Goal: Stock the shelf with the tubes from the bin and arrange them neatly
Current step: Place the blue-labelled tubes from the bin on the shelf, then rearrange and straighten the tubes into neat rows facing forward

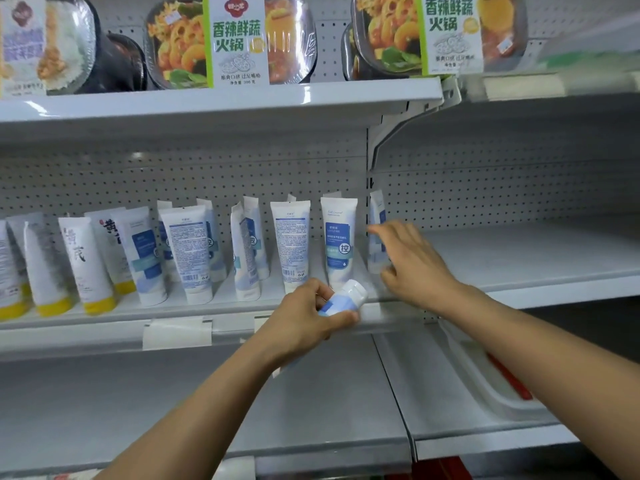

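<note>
head cam | single view | faces forward, slightly down | close to middle shelf (221, 308), arm's reach

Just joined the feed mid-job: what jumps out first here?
The left hand grips a white-and-blue tube at the front edge of the middle shelf. The right hand reaches with fingers spread toward the rightmost standing tube. Bright hotpot boxes line the top shelf above.
</note>
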`<state>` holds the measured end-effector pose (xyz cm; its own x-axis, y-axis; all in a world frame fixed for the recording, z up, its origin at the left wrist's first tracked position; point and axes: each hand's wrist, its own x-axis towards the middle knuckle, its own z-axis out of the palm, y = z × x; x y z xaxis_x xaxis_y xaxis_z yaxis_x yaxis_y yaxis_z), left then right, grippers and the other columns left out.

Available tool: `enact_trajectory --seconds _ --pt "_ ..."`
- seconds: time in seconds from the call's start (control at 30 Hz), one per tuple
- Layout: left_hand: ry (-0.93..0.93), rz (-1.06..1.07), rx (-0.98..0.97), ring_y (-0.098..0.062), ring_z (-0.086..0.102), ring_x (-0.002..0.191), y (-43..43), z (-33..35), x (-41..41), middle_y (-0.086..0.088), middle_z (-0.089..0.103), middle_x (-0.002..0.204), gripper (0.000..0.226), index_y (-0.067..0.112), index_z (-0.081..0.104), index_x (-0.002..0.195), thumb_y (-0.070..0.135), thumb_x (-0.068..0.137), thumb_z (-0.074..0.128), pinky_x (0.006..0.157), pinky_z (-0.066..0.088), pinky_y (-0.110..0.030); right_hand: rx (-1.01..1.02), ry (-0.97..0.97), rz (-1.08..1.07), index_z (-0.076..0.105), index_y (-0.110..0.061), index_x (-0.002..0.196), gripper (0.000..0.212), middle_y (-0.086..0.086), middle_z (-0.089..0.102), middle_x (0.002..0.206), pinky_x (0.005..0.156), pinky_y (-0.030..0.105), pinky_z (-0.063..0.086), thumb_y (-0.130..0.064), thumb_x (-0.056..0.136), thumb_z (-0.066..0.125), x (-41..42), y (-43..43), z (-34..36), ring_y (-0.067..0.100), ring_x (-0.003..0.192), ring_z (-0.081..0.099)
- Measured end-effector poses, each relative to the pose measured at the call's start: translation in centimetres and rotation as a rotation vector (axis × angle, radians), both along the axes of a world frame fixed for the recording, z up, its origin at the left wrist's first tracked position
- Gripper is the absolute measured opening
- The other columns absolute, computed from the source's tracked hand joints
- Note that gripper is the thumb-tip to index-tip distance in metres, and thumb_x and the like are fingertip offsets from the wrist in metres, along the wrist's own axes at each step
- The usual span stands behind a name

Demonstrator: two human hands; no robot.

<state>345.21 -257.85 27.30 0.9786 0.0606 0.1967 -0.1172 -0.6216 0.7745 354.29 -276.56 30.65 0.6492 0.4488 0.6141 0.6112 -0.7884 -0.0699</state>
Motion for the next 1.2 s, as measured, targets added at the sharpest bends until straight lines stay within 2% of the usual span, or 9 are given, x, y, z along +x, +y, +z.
enact_trajectory --seconds 0.17,0.3,0.4,0.5,0.73,0.9,0.97,1.07,1.2 --pt "0.069 0.006 -0.011 -0.012 0.063 0.062 -1.1 1.1 -0.6 -0.004 0.068 0.098 0.055 0.022 0.042 0.107 0.044 0.073 0.078 0.056 0.050 -0.026 -0.378 -0.041 0.269 0.044 -0.027 0.134 0.060 -0.007 0.047 0.128 0.094 0.034 0.041 -0.025 0.076 0.058 -4.1 -0.2 -1.0 0.016 0.115 0.040" --pt "0.126 -0.142 -0.005 -0.016 0.066 0.065 -2.3 2.3 -1.9 -0.017 0.072 0.093 0.044 0.015 0.048 0.099 0.024 0.072 0.082 0.062 0.055 -0.032 -0.335 -0.266 0.344 0.045 -0.029 0.116 0.052 -0.007 0.061 0.084 0.066 0.036 0.050 -0.038 0.075 0.074 -5.7 0.3 -2.4 0.019 0.085 0.056" --pt "0.281 -0.280 0.001 -0.021 0.070 0.074 -1.5 3.6 -2.7 -0.017 0.073 0.092 0.041 0.010 0.054 0.101 0.029 0.077 0.081 0.072 0.056 -0.035 -0.347 -0.304 0.393 0.055 -0.028 0.101 0.035 -0.011 0.061 0.077 0.062 0.031 0.044 -0.040 0.073 0.074 -6.1 -0.4 -2.6 0.017 0.081 0.055" --pt "0.291 -0.287 -0.211 -0.018 0.067 0.073 -0.1 4.6 -3.3 -0.010 0.073 0.092 0.041 0.011 0.058 0.109 0.046 0.088 0.063 0.067 0.054 -0.027 -0.238 -0.253 0.340 0.066 -0.030 0.098 0.028 -0.011 0.061 0.092 0.069 0.029 0.040 -0.046 0.076 0.071 -6.0 -1.5 -2.5 0.013 0.091 0.049" --pt "-0.089 -0.026 -0.491 -0.017 0.065 0.067 1.2 5.0 -4.0 -0.009 0.073 0.089 0.026 0.005 0.062 0.107 0.029 0.097 0.056 0.058 0.056 -0.028 0.278 0.227 0.303 0.062 -0.038 0.105 0.031 -0.014 0.051 0.096 0.081 0.021 0.033 -0.032 0.078 0.076 -4.4 -2.7 -2.6 -0.003 0.096 0.036" --pt "-0.207 0.013 -0.367 -0.019 0.064 0.062 0.0 3.4 -3.1 -0.013 0.072 0.084 0.009 0.008 0.061 0.095 0.015 0.094 0.056 0.057 0.051 -0.031 0.652 0.394 0.296 0.064 -0.026 0.096 0.019 -0.002 0.067 0.086 0.060 0.010 0.039 -0.016 0.083 0.073 -3.5 -2.2 -1.4 0.002 0.067 0.052" --pt "-0.218 0.011 -0.318 -0.017 0.064 0.061 -0.3 2.9 -2.6 -0.013 0.072 0.085 0.008 0.010 0.061 0.097 0.014 0.095 0.055 0.056 0.052 -0.030 0.688 0.450 0.240 0.064 -0.023 0.104 0.023 -0.007 0.068 0.093 0.065 0.006 0.043 -0.016 0.084 0.072 -2.6 -1.9 -0.9 -0.005 0.073 0.059" --pt "-0.218 0.000 -0.247 -0.016 0.066 0.062 -0.5 2.4 -1.9 -0.010 0.072 0.084 0.006 0.015 0.061 0.093 0.015 0.094 0.055 0.052 0.052 -0.025 0.667 0.508 0.183 0.063 -0.018 0.117 0.035 -0.005 0.068 0.106 0.085 0.024 0.048 -0.018 0.084 0.072 -1.3 -1.7 -0.6 0.008 0.093 0.064" --pt "-0.205 -0.003 -0.209 -0.015 0.066 0.063 -0.3 2.4 -1.5 -0.008 0.072 0.083 0.006 0.017 0.062 0.092 0.018 0.094 0.056 0.054 0.051 -0.024 0.661 0.534 0.168 0.062 -0.016 0.119 0.036 -0.004 0.067 0.108 0.084 0.024 0.043 -0.015 0.084 0.071 -0.3 -1.0 -0.2 0.010 0.095 0.062"
